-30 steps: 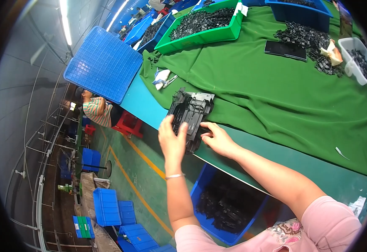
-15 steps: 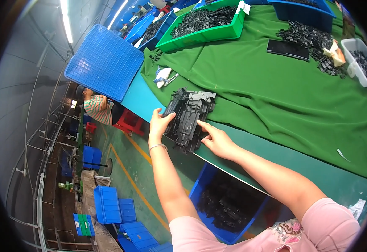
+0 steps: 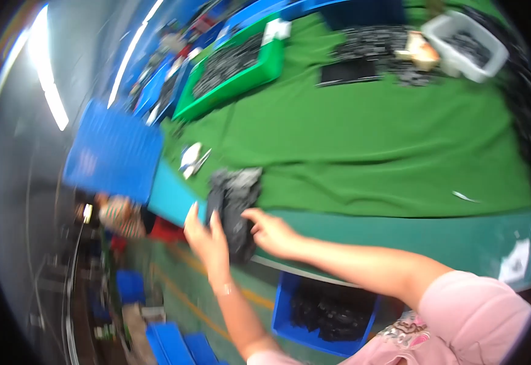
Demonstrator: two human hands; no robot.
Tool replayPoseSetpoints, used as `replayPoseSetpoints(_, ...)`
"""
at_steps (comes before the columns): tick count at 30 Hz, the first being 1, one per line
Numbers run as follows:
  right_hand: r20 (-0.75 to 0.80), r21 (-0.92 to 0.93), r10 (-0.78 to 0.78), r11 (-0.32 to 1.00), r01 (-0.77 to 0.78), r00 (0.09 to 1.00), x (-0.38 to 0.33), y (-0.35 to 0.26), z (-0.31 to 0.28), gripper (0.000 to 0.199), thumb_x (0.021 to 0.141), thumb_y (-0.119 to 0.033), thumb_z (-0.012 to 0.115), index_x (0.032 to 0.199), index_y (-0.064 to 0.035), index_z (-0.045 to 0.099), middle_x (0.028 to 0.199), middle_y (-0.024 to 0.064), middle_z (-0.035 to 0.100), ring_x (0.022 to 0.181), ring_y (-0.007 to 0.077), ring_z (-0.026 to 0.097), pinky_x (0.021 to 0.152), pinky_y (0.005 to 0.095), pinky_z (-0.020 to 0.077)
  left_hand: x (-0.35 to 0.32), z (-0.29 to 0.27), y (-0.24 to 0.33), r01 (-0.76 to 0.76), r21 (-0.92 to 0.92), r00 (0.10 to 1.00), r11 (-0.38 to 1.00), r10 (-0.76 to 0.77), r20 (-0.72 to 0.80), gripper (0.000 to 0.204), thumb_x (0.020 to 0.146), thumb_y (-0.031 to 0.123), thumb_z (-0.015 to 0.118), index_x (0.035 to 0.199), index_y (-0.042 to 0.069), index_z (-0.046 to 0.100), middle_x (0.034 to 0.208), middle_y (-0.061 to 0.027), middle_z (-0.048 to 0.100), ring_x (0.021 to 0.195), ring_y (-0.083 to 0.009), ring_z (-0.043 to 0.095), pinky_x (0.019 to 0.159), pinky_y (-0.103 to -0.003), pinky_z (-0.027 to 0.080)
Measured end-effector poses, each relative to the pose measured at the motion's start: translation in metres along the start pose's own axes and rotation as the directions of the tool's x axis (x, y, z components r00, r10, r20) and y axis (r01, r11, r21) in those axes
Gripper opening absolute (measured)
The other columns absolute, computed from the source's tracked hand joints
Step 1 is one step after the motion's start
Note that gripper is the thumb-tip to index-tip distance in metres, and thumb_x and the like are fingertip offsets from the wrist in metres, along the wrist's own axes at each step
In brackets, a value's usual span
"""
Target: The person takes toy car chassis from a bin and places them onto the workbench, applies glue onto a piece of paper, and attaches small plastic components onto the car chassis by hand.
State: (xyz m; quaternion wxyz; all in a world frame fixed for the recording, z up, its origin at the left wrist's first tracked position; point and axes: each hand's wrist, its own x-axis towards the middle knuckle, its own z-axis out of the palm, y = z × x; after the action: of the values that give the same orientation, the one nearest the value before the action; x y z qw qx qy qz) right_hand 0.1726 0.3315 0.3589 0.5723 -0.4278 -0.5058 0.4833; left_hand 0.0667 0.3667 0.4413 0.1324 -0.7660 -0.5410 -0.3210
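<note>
A stack of black moulded plastic parts (image 3: 239, 204) lies at the table's near edge, partly on the green cloth (image 3: 350, 140). Motion blur hides its details. My left hand (image 3: 208, 240) is at its left side, fingers stretched up and thumb apart, gripping nothing that I can see. On the other side my right hand (image 3: 273, 234) has its index finger extended to the parts' right edge, the other fingers loosely bent. Below the table edge, a blue bin (image 3: 282, 310) holds more black parts.
A green crate (image 3: 271, 73) of small black pieces stands at the far left, near a blue crate lid or tray (image 3: 116, 152). A dark phone (image 3: 349, 72), loose black pieces (image 3: 369, 44) and a white tub (image 3: 430, 29) lie farther back. Someone in a striped shirt (image 3: 122, 217) is beyond the table.
The whole view has swung, so the table contents sit lower and further left, blurred. My left thumb has come off the parts and its fingers are straighter; my right hand remains beside them.
</note>
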Motion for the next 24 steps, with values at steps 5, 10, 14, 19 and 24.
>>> replayPoseSetpoints(5,-0.006,-0.022,-0.201,0.979,0.201,0.980,0.002,-0.027,0.025,0.026,0.076,-0.020,0.039,0.094,-0.0016,0.043,0.081,0.0211,0.054,0.073,0.0309,0.054,0.061,0.0355,0.0417,-0.015,-0.032,0.112,-0.403,-0.368,0.838,0.838,0.499,0.219,0.035,0.070,0.003,0.052,0.104,0.000,0.045,0.113,-0.0155,0.042,0.107,-0.0298,0.038,0.090,-0.038,0.028)
replayPoseSetpoints(10,-0.087,-0.428,-0.440,0.827,0.365,0.894,0.018,0.035,0.024,0.008,0.065,-0.008,0.049,0.067,-0.0032,0.043,0.051,0.0141,0.047,0.042,0.0262,0.047,0.040,0.0383,0.0341,0.001,0.094,0.165,-0.585,-0.194,0.710,0.787,0.613,0.346,0.052,0.080,0.034,0.042,0.119,0.003,0.029,0.126,-0.0147,0.026,0.117,-0.0287,0.023,0.094,-0.045,0.020)
replayPoseSetpoints(14,0.211,-0.514,-0.362,0.749,0.418,0.908,0.006,0.020,0.024,0.006,0.065,-0.008,0.048,0.069,-0.0039,0.044,0.061,0.0126,0.049,0.050,0.0256,0.049,0.043,0.0366,0.0360,-0.008,0.115,0.135,-0.404,-0.301,0.706,0.864,0.504,0.497,0.051,0.081,0.036,0.038,0.123,0.010,0.026,0.129,-0.0109,0.022,0.119,-0.0241,0.020,0.096,-0.043,0.016)
replayPoseSetpoints(19,0.083,-0.506,-0.684,0.598,0.622,0.725,-0.019,0.063,0.025,0.014,0.069,-0.016,0.051,0.075,-0.0042,0.047,0.078,0.0130,0.052,0.073,0.0219,0.051,0.060,0.0316,0.0398,-0.006,0.111,0.131,-0.424,-0.352,0.721,0.835,0.546,0.426,0.048,0.081,0.033,0.040,0.121,0.009,0.030,0.128,-0.0110,0.026,0.118,-0.0248,0.023,0.095,-0.039,0.018)
replayPoseSetpoints(24,0.496,-0.547,-0.196,0.686,0.480,0.846,-0.059,0.018,-0.032,0.027,0.063,-0.017,0.058,0.084,-0.0008,0.054,0.090,0.0170,0.054,0.087,0.0308,0.049,0.075,0.0380,0.0386,-0.005,0.116,0.132,-0.477,-0.364,0.714,0.800,0.594,0.371,0.045,0.081,0.028,0.041,0.119,0.005,0.033,0.125,-0.0143,0.030,0.115,-0.0276,0.027,0.094,-0.037,0.022)
